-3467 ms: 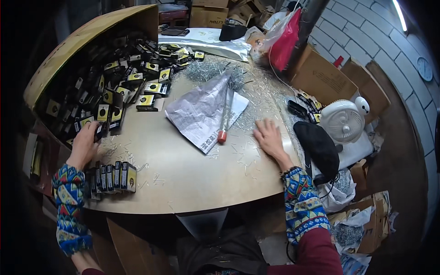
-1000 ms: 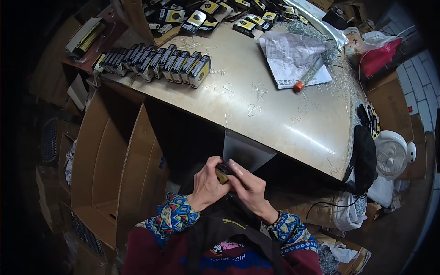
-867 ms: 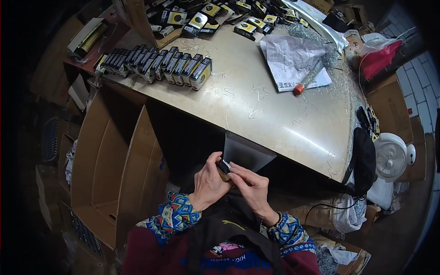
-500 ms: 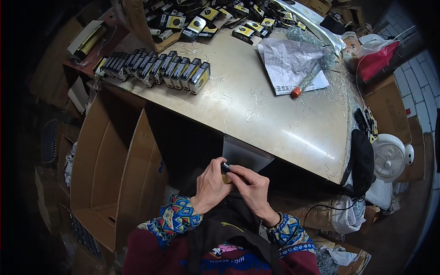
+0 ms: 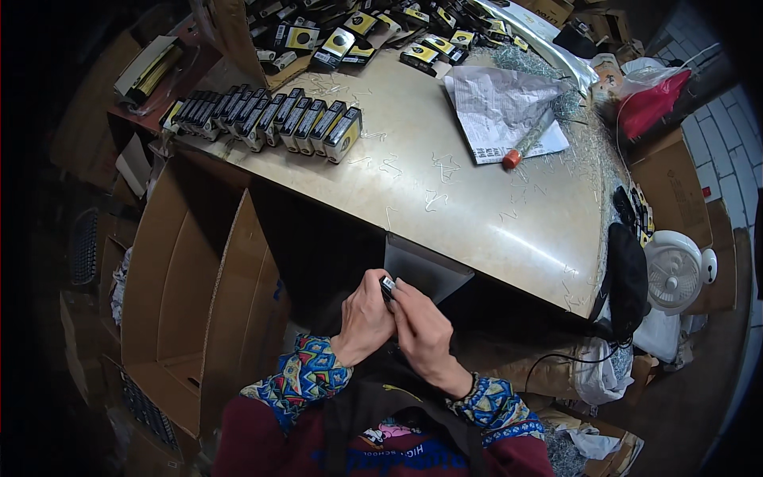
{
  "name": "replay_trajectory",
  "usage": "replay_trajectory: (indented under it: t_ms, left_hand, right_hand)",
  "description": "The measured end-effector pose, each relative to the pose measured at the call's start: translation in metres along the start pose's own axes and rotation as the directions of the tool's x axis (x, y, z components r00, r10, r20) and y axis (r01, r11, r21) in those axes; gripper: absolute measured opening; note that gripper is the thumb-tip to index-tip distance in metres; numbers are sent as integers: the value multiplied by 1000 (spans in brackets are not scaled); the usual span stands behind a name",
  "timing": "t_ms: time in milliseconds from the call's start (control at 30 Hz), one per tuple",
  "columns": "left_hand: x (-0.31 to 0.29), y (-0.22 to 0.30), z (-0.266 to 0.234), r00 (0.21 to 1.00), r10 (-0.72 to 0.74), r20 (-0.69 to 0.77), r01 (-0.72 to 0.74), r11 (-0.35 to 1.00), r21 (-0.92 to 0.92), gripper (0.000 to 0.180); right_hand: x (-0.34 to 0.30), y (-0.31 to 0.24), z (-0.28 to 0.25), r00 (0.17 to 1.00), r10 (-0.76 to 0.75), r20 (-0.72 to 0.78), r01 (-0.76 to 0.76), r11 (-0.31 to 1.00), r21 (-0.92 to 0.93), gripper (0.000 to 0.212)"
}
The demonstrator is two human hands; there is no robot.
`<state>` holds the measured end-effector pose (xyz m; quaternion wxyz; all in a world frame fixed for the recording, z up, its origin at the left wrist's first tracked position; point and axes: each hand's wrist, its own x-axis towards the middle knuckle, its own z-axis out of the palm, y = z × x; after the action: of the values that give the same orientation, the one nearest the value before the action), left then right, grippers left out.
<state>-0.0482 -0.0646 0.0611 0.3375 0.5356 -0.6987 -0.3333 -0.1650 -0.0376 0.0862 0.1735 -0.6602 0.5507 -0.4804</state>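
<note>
My left hand (image 5: 366, 318) and right hand (image 5: 423, 327) pinch a small black carton (image 5: 387, 285) in their fingers, six o'clock of the worktop (image 5: 485, 199), its card likely light, stiff yet crushable, best gripped by narrow edges, with a carton row (image 5: 300, 127) toward ten o'clock.

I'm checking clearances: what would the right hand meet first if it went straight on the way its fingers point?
The right hand would first meet the small box at its fingertips; beyond that, perhaps the left hand, though depth is unclear.
</note>
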Motion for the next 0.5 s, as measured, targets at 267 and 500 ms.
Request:
replay_trajectory:
  t_ms: [267, 500]
  left_hand:
    - [11, 19, -1, 998, -57, -12, 56, 997, -49, 43]
    - [22, 33, -15, 979, 195, -66, -195, 981, 5, 83]
  right_hand:
    - [10, 15, -8, 990, -143, -20, 143, 989, 37, 25]
    - [53, 27, -59, 952, -147, -269, 97, 977, -192, 25]
